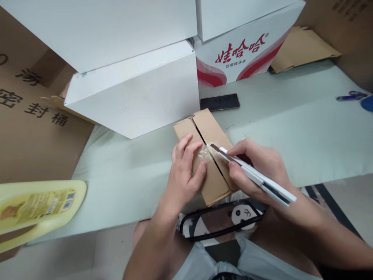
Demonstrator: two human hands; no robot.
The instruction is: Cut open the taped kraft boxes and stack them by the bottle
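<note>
A small brown cardboard box lies on the table at the centre, a dark gap running between its two top flaps. Clear tape, wrinkled, crosses the middle of that gap. My left hand rests on the box's left flap with its fingers apart, beside the tape. A white utility knife is gripped in my right hand, between thumb and fingers. Its dark blade is out, the tip at the tape over the gap; whether it touches the tape I cannot tell.
Large white boxes stand behind, one with red lettering. A black phone lies beyond the box. Scissors and folded cardboard are at right. A yellow bottle stands at left. The table's near edge runs by my lap.
</note>
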